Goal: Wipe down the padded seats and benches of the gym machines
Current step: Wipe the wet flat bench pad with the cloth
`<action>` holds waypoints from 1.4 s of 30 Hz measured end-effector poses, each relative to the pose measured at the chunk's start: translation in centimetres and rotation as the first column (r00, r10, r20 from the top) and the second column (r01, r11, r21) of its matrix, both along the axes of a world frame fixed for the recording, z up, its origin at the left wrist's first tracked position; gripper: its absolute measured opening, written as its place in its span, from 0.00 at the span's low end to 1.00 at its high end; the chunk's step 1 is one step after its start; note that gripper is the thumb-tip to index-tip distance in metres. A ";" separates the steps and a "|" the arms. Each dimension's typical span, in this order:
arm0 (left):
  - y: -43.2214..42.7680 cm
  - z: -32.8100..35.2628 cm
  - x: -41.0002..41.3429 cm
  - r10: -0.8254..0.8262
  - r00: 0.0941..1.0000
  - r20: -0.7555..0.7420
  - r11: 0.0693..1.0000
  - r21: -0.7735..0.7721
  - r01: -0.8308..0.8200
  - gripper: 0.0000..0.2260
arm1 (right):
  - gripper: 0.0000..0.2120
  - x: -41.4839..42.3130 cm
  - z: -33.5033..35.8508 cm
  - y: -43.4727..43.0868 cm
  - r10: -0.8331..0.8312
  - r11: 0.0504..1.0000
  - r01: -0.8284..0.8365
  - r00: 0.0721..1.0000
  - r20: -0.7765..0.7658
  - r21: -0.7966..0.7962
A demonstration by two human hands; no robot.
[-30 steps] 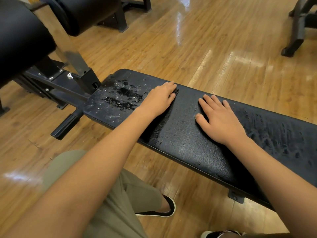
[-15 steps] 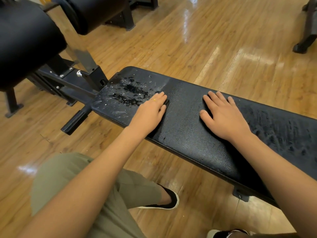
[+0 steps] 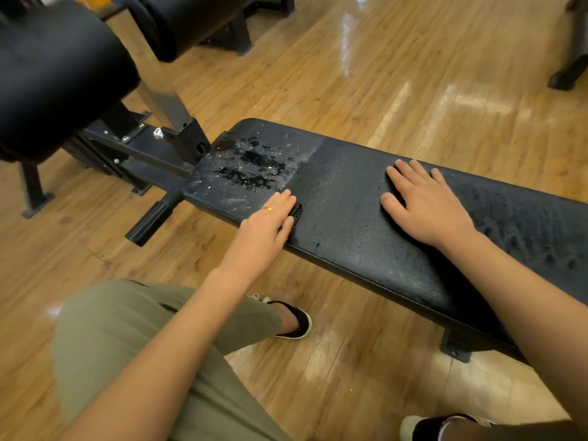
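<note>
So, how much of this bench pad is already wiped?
Done: the middle strip of the bench pad looks smooth. In hand: the left hand presses a small dark cloth at its edge; the right hand rests flat. Left: droplets on the end by the metal frame, and the speckled opposite end.

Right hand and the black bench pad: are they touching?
Touching. The head view shows the right hand lying flat on the bench pad, palm and fingers down, no gap beneath.
</note>
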State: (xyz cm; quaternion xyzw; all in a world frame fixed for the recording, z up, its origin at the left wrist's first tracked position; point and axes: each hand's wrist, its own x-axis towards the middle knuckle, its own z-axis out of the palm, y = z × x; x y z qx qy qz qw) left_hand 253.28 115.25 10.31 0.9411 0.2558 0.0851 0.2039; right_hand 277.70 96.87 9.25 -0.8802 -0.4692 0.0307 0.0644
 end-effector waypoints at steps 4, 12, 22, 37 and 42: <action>-0.4 0.1 -0.3 0.006 1.000 0.006 1.000 -0.002 -0.006 0.19 | 0.31 0.0 0.4 -0.1 -0.014 1.000 0.014 0.999 -0.035 -0.022; 0.1 0.5 2.4 -0.030 0.998 -0.061 0.998 0.045 0.032 0.21 | 0.28 -0.2 1.9 2.4 -0.037 0.999 0.037 0.999 -0.037 -0.008; 4.0 0.7 12.4 -0.077 0.992 -0.104 0.989 0.116 0.089 0.19 | 0.36 0.2 -0.3 3.3 -0.042 0.998 0.041 0.999 0.017 0.043; 3.7 0.1 10.8 -0.069 0.996 -0.055 0.994 0.081 0.074 0.19 | 0.35 0.1 -0.7 3.3 -0.054 0.996 0.052 0.998 0.022 0.068; 5.1 0.7 15.5 -0.096 0.991 -0.089 0.981 0.158 0.109 0.16 | 0.35 -0.1 -0.4 3.3 -0.054 0.996 0.052 0.998 0.024 0.072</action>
